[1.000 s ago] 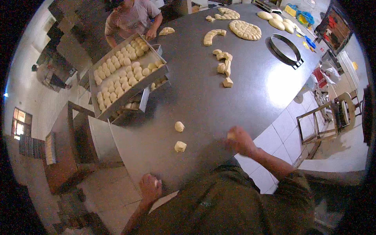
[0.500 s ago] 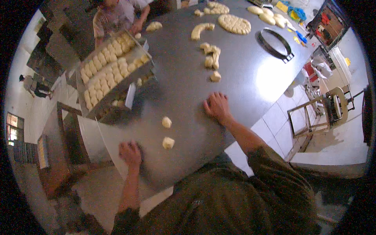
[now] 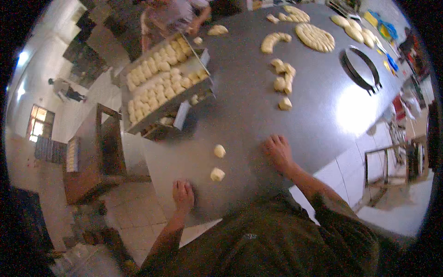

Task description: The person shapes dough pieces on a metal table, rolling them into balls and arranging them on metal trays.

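Observation:
Both my hands rest palm down on the metal table (image 3: 240, 120). My left hand (image 3: 183, 195) is at its near left edge, fingers curled and held together. Farther right and ahead, my right hand (image 3: 278, 152) arches over the surface with bent fingers. Whatever lies beneath either palm is hidden. Between the hands sit two small dough balls, a farther one (image 3: 219, 151) and a nearer one (image 3: 217, 174), touched by neither. Beyond my right hand lies a single dough piece (image 3: 285, 104), with a cluster of dough lumps (image 3: 284, 76) behind it.
Stacked trays (image 3: 166, 94) with rows of dough pieces stand at the left edge, a person (image 3: 173, 16) behind them. Farther off lie a curved dough strip (image 3: 275, 41), a scored dough round (image 3: 315, 38), oval doughs (image 3: 354, 30) and a dark metal ring (image 3: 361, 70).
The view has turned and shifted, so the table's contents appear farther right. Relative to the two dough balls, my right hand has come a little closer to me and my left hand slightly inward.

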`<state>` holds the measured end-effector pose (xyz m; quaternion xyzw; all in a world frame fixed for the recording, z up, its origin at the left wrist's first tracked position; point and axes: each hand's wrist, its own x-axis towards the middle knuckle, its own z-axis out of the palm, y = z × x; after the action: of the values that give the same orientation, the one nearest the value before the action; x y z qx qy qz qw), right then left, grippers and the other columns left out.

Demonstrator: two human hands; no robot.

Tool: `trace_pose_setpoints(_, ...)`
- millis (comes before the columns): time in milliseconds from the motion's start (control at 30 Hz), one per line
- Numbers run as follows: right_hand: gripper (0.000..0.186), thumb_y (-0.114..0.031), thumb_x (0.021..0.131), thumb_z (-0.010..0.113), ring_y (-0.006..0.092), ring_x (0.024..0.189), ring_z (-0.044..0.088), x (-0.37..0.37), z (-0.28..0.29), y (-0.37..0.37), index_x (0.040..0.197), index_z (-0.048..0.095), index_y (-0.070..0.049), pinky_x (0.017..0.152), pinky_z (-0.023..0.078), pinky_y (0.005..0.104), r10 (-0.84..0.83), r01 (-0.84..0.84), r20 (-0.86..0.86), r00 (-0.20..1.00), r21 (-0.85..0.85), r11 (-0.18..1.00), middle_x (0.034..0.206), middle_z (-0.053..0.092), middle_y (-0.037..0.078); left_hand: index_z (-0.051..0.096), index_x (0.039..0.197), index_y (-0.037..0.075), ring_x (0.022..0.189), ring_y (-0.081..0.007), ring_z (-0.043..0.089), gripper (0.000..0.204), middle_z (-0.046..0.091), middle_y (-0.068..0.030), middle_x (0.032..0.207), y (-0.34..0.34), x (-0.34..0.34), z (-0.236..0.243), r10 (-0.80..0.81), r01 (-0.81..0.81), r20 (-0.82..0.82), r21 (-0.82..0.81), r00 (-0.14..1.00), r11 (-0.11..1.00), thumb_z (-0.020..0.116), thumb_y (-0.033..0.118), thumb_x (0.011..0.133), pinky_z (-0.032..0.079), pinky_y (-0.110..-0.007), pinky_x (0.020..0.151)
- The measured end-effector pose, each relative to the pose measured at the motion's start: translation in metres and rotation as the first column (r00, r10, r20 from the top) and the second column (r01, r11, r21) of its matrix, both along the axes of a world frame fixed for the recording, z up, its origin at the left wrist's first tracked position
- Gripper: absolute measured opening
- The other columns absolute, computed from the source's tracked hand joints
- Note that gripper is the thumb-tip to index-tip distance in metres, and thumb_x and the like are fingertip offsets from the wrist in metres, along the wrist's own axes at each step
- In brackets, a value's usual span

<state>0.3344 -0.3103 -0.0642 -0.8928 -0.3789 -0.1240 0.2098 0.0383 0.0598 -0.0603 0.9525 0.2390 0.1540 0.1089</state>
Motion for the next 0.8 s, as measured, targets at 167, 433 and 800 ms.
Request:
trace_pose_setpoints(167,0.02,-0.021,0.094,0.063,0.0373,0.108,0.058,0.076,0.011,0.012,0.104,0.064,-0.003,0.098,0.045,0.0544,-0.257,0.246,-0.06,0.965,-0.145,0.958,0.108,0.063,0.019,0.059,0.089,0.002,0.083,-0.0428,0.059,0.022,0.059,-0.0217,0.089,0.038,0.059,0.012,0.024,-0.106,0.275,0.285,0.961,0.953,0.061,0.023,0.095,0.047,-0.053,0.072)
trace_pose_setpoints(433,0.021,-0.019,0.093,0.061,0.0405,0.106,0.058,0.071,-0.008,0.0,0.104,0.063,-0.001,0.098,0.045,0.0516,-0.159,0.158,0.079,0.984,0.01,0.987,0.103,0.063,0.021,0.061,0.095,0.003,0.08,-0.0414,0.058,0.015,0.058,-0.0184,0.089,0.013,-0.011,0.035,-0.056,0.058,0.128,-0.007,0.99,0.998,0.061,0.018,0.095,0.047,-0.052,0.069)
trace_pose_setpoints(800,0.02,-0.019,0.094,0.062,0.0416,0.1,0.06,0.076,0.0,-0.004,0.1,0.062,0.0,0.092,0.046,0.0515,-0.181,0.182,0.021,0.983,-0.115,0.977,0.103,0.064,0.022,0.062,0.097,0.002,0.088,-0.0426,0.063,0.014,0.062,-0.0218,0.097,0.048,0.009,0.018,-0.196,0.194,-0.034,0.386,0.98,0.902,0.064,0.014,0.09,0.05,-0.052,0.07)
